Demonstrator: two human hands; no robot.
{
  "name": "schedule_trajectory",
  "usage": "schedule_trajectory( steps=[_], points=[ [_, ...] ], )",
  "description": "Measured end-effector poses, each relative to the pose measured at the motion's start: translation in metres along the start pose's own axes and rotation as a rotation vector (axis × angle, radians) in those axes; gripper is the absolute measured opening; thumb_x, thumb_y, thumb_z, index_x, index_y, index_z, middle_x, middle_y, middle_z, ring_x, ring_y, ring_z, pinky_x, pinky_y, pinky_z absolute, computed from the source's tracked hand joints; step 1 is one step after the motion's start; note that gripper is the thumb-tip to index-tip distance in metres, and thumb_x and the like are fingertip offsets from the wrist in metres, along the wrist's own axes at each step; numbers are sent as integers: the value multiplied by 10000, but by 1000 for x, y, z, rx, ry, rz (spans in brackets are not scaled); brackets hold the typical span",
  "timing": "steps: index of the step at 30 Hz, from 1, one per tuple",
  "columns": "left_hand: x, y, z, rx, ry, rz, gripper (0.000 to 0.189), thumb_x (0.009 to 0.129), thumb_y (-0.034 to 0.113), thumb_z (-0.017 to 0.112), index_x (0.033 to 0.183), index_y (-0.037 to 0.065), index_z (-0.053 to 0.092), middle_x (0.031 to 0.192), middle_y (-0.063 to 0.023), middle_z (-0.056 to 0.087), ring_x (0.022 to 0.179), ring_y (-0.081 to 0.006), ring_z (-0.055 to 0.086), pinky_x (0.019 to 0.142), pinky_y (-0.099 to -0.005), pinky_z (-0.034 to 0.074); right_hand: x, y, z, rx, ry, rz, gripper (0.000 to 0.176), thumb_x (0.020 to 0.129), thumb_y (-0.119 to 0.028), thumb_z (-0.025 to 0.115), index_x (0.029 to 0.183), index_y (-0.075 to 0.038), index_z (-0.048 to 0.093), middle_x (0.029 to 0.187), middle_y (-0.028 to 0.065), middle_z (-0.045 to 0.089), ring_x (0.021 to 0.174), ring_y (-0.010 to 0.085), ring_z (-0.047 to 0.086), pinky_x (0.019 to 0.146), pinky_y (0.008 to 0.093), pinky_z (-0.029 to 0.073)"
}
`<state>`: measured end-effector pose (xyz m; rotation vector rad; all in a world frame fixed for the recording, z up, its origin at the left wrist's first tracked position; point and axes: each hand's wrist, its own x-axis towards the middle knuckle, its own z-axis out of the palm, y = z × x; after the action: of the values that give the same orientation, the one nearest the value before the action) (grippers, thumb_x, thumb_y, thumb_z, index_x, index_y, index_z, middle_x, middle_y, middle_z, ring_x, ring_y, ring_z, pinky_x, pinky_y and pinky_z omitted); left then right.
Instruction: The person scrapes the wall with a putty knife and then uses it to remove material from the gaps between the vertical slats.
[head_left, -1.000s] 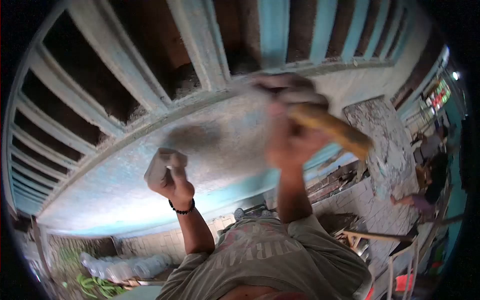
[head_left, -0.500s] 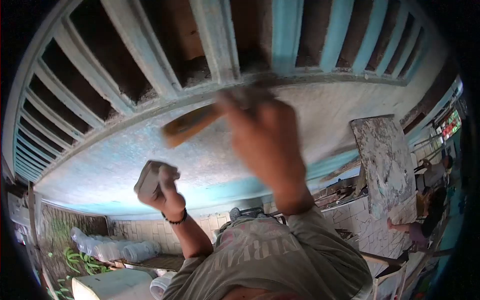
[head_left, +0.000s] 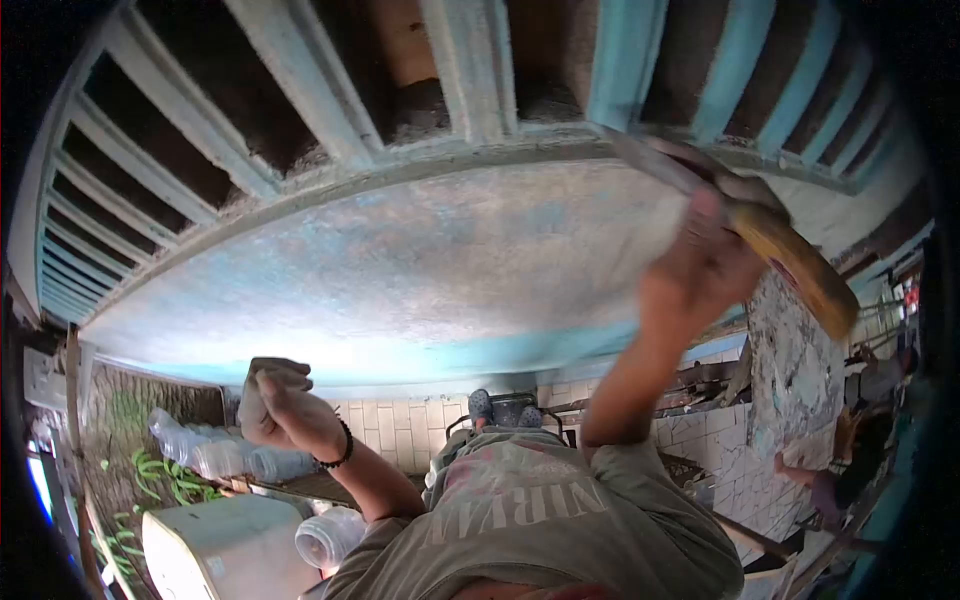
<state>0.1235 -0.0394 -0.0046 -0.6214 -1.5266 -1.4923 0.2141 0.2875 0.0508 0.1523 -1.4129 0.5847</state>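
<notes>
Fingers of the right hand (head_left: 705, 260) wrap round a yellow-handled tool (head_left: 790, 258), its handle jutting out to their right and its blurred blade (head_left: 660, 165) angling up and left of them, near the ledge (head_left: 550, 145) under the slats (head_left: 470, 70); this grip probably leaves the blade free. Well to their left, the left hand's (head_left: 285, 405) fingers curl inward, perhaps keeping clear; whether they hold anything, I cannot tell.

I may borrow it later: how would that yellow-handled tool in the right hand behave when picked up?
The tool would probably feel stiff at its handle, which looks thick and solid. Its grey blade-like end, though blurred, looks thinner, so it might flex slightly.
</notes>
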Motion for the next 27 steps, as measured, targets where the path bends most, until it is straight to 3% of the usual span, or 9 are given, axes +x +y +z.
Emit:
schedule_trajectory(
  steps=[4,7,11,13,15,16,20,24,27],
  points=[
    [-2,13,14,-8,-23,-16,521,1048,248,579,597,-13,568,533,-86,524,510,-191,554,502,-298,408,10,10,-21,-142,-204,-74,180,1003,-53,622,1179,-18,604,1145,164,732,1062,281,718,978,409,563],
    [-7,18,21,-25,-64,41,504,1040,216,572,588,-6,570,508,-69,522,485,-191,543,492,-301,414,7,-4,-7,-290,-422,-97,446,768,75,713,1171,-115,711,1159,74,726,1055,289,700,883,442,578],
    [-15,30,21,-48,-87,55,486,1027,213,566,595,-11,568,528,-83,524,512,-211,559,498,-306,415,-24,-36,76,56,-389,-177,404,890,-74,727,1284,-156,694,884,81,679,838,243,690,680,423,567],
    [-18,37,18,-56,-93,74,477,1017,222,570,602,-13,560,536,-90,514,531,-226,568,502,-313,412,-29,-71,99,192,-682,-98,332,907,-92,713,1234,-107,654,811,81,670,783,241,698,651,403,570],
    [-22,41,15,-68,-43,133,446,999,218,551,613,-7,542,554,-90,495,517,-231,519,499,-331,388,-44,-79,117,318,-759,-28,385,808,12,718,1172,-104,667,946,73,706,867,228,732,728,374,607],
    [-22,43,15,-85,-8,162,439,995,211,542,609,0,533,552,-84,483,505,-228,500,496,-332,383,-50,-75,120,367,-572,-100,300,900,-55,713,1188,-98,642,843,94,701,781,255,711,676,391,587],
    [-24,33,0,-87,146,131,427,994,163,499,584,52,457,546,-48,408,513,-210,458,528,-330,370,-36,-27,70,275,-171,-113,350,812,-8,767,1139,-113,696,1081,105,753,963,301,727,812,412,597],
    [-20,31,0,-115,77,95,420,1005,140,501,597,58,446,554,-45,402,521,-207,454,541,-336,351,-12,-17,9,-88,-214,31,450,723,70,769,1123,-134,750,1274,94,727,1102,342,706,960,468,573],
    [-25,30,1,-107,55,83,382,1003,174,503,642,61,442,595,-56,410,552,-212,442,564,-335,355,-27,-37,34,-131,-340,77,453,753,81,756,1148,-142,758,1120,105,715,1047,340,710,934,480,577]
  ],
)
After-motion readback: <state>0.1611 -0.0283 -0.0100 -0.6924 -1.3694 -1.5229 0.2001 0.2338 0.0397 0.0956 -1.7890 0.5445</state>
